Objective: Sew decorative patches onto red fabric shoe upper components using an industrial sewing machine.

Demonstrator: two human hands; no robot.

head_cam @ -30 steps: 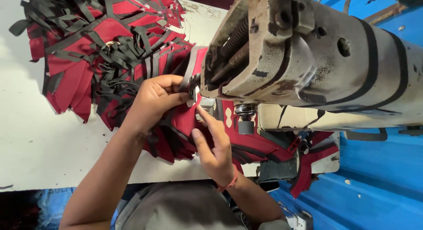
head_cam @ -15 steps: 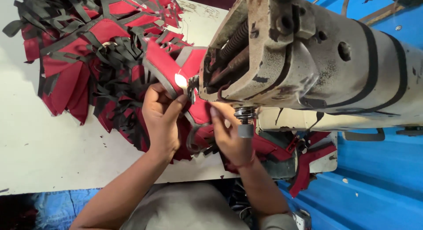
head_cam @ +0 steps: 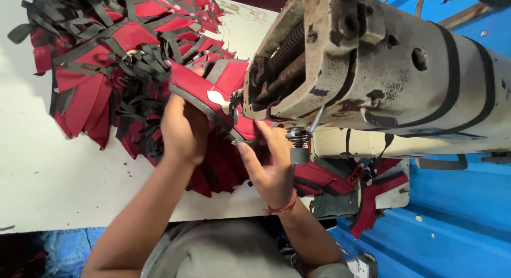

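My left hand (head_cam: 182,130) grips the near edge of a red fabric piece with grey strap trim (head_cam: 205,89), just left of the sewing machine head (head_cam: 372,70). My right hand (head_cam: 270,163) pinches the same piece's edge right under the machine's needle area, thumb up against the fabric. A small white patch shows on the piece near the machine. A red thread band circles my right wrist.
A big heap of red fabric pieces with grey straps (head_cam: 106,54) covers the white table (head_cam: 48,177) at upper left. More red pieces (head_cam: 340,177) hang off the table edge under the machine. Blue surface (head_cam: 458,214) lies to the right.
Both hands have shifted the red piece a little further under the machine head; my left hand slid up along the fabric and my right hand moved in closer to the needle.
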